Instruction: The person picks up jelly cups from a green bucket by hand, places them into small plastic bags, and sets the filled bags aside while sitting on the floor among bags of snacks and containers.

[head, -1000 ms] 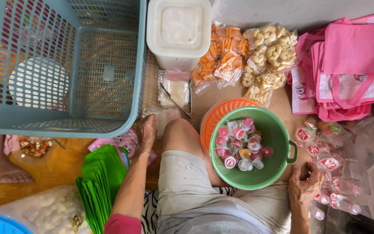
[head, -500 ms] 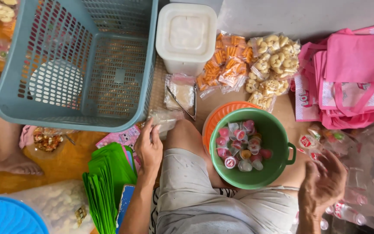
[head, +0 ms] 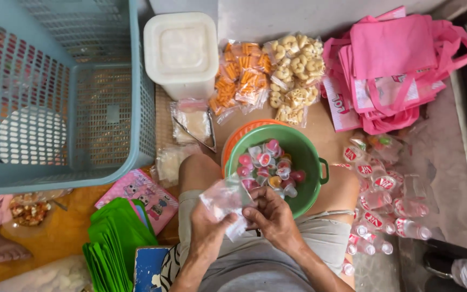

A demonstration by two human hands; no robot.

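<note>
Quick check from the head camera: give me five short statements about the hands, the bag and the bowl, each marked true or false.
1. Both hands, left hand and right hand, hold a clear plastic bag. True.
2. The green bowl is empty. False: it holds small jelly cups.
3. The blue basket sits left of the bowl. True.
4. The pink bags lie inside the basket. False: they lie on the floor at the right.
5. A white lidded tub stands beside the basket. True.

Thin, crinkly clear plastic bag (head: 225,201) glints between the left hand (head: 207,227) and right hand (head: 270,214). Glossy green plastic bowl (head: 304,157) at centre; matt blue plastic lattice basket (head: 71,108) upper left; soft pink cloth bags (head: 395,59) upper right.
</note>
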